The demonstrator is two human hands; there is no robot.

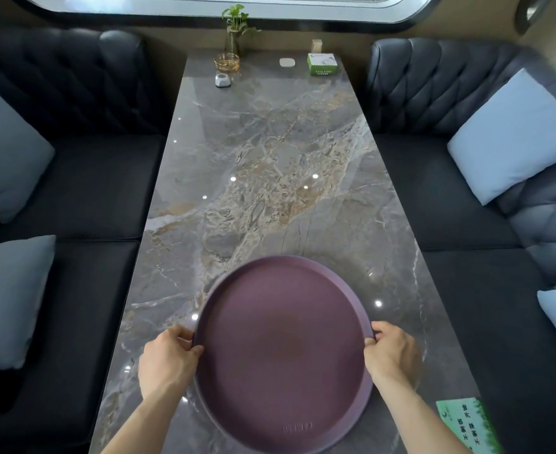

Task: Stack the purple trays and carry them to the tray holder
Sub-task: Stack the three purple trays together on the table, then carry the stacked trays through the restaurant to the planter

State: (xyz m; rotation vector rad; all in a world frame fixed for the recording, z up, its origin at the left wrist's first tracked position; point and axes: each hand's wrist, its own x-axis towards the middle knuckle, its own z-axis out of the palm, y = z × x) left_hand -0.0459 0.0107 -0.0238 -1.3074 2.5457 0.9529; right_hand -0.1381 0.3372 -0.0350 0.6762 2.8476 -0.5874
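Note:
A round purple tray [283, 348] lies at the near end of a long marble table [270, 158]. A second purple rim shows just beyond its far-left edge, so it seems to rest on another tray underneath. My left hand [168, 358] grips the tray's left rim, thumb over the edge. My right hand [391, 352] grips the right rim the same way. No tray holder is in view.
Dark tufted sofas with pale cushions [515, 136] flank the table on both sides. At the far end stand a plant vase [234, 31], a glass ashtray [226, 62], a green tissue box [323, 63] and small items. A green card [466, 427] lies at the near right corner.

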